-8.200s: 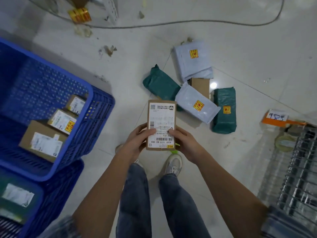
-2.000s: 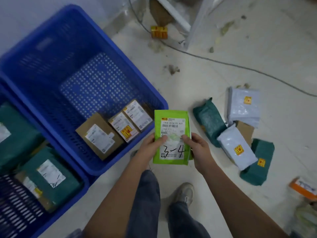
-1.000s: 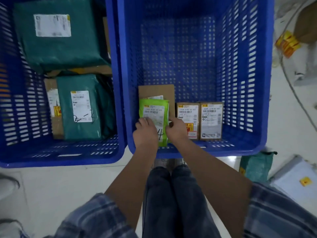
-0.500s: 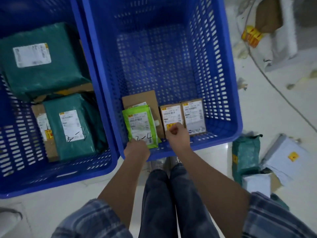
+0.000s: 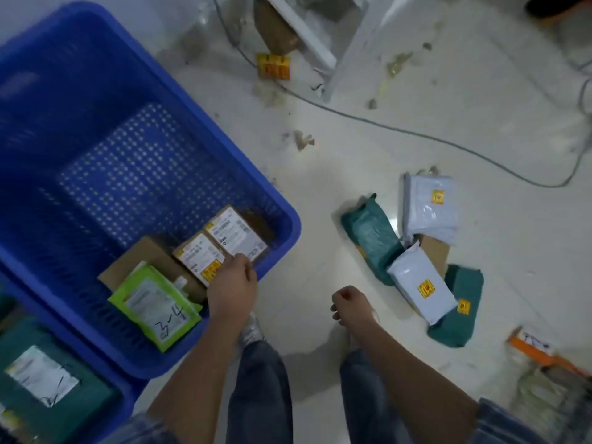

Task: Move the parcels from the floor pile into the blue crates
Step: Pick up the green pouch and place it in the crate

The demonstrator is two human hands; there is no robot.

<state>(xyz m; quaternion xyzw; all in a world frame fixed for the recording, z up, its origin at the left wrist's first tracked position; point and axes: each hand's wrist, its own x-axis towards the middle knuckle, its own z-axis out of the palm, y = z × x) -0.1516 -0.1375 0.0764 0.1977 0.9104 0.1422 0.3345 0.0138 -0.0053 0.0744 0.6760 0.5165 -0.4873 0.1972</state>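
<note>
The big blue crate (image 5: 290, 219) holds a bright green parcel (image 5: 157, 306) marked "3-4", lying tilted on a brown box (image 5: 144, 261) beside two small labelled boxes (image 5: 201, 257). My left hand (image 5: 232, 290) hovers over the crate's near rim with its fingertips at the small boxes, holding nothing. My right hand (image 5: 349, 304) hangs loosely curled above the floor, holding nothing. The floor pile sits to the right: two dark green bags (image 5: 371, 238), two white bags (image 5: 419, 283) and a cardboard box (image 5: 434, 251) under them.
A second blue crate (image 5: 128, 398) at lower left holds a dark green parcel (image 5: 48, 389). A grey cable (image 5: 416, 134) runs across the floor behind the pile. A white frame leg (image 5: 336, 59) and a yellow-red packet (image 5: 274, 67) lie beyond. An orange-edged item (image 5: 538, 347) is at right.
Both hands let go of the green parcel, which now lies in the crate. My right hand has left the crate toward the floor pile, and my view has swung right.
</note>
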